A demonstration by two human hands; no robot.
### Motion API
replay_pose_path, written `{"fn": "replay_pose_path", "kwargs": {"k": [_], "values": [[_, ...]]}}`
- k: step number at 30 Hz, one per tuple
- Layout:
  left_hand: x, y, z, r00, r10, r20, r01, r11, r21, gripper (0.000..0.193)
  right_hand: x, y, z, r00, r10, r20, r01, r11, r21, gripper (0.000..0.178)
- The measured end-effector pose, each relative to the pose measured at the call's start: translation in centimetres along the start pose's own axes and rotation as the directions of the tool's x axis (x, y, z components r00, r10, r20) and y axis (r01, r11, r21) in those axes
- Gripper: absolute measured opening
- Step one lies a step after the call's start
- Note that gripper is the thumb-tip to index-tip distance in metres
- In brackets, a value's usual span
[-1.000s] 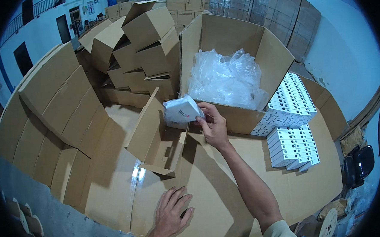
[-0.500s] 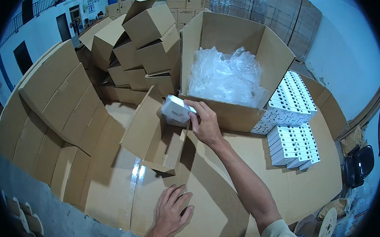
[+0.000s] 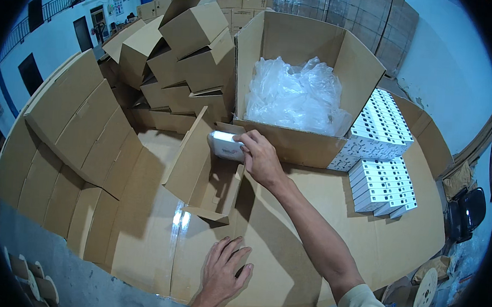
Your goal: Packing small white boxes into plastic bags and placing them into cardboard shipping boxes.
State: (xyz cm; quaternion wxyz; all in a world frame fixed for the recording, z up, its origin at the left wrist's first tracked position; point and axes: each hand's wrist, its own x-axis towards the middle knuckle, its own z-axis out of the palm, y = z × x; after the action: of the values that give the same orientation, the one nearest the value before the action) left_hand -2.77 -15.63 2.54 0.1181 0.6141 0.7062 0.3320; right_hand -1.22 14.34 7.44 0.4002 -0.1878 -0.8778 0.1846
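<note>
My right hand (image 3: 261, 157) grips a small white plastic-wrapped box (image 3: 226, 146) by its right end. The white box sits partly inside the far end of an open brown carton (image 3: 199, 194), whose tall flap stands up along its left side. Below the white box, the near part of the carton shows its bare bottom. My left hand (image 3: 224, 274) lies flat on the cardboard-covered table (image 3: 140, 264), fingers spread, just short of the carton's near end and holding nothing.
A large carton (image 3: 291, 131) of crumpled clear plastic bags (image 3: 293, 95) stands behind. Stacked white boxes (image 3: 383, 186) are at right. Closed brown cartons (image 3: 85, 139) line the left, and open brown cartons (image 3: 192, 56) pile up at the back. A black chair (image 3: 468, 215) stands beyond the right edge.
My right hand has lowered the white box further into the far end of the carton, and the box has levelled. My left hand stays in place.
</note>
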Motion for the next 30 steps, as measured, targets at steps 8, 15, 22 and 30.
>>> {"fn": "replay_pose_path", "kwargs": {"k": [8, 15, 22, 30], "values": [[-0.1, -0.1, 0.0, 1.000, 0.004, 0.002, -0.004, 1.000, 0.007, 0.040, 0.3, 0.2, 0.1, 1.000, 0.019, 0.018, -0.018, 0.998, -0.056, 0.019], [-0.1, -0.1, 0.1, 1.000, 0.004, 0.002, -0.004, 1.000, 0.009, 0.040, 1.0, 0.4, 0.0, 0.995, 0.034, 0.091, -0.007, 0.961, -0.277, 0.020], [-0.2, -0.3, 0.3, 1.000, -0.004, 0.010, 0.004, 1.000, 0.021, 0.040, 2.4, 0.0, 1.2, 0.978, 0.173, 0.115, -0.116, 0.913, -0.391, 0.007], [-0.1, 0.1, 0.1, 1.000, 0.001, 0.030, -0.003, 0.999, 0.049, 0.040, 1.6, -1.3, -1.2, 0.929, 0.287, 0.232, -0.230, 0.942, -0.246, 0.019]]}}
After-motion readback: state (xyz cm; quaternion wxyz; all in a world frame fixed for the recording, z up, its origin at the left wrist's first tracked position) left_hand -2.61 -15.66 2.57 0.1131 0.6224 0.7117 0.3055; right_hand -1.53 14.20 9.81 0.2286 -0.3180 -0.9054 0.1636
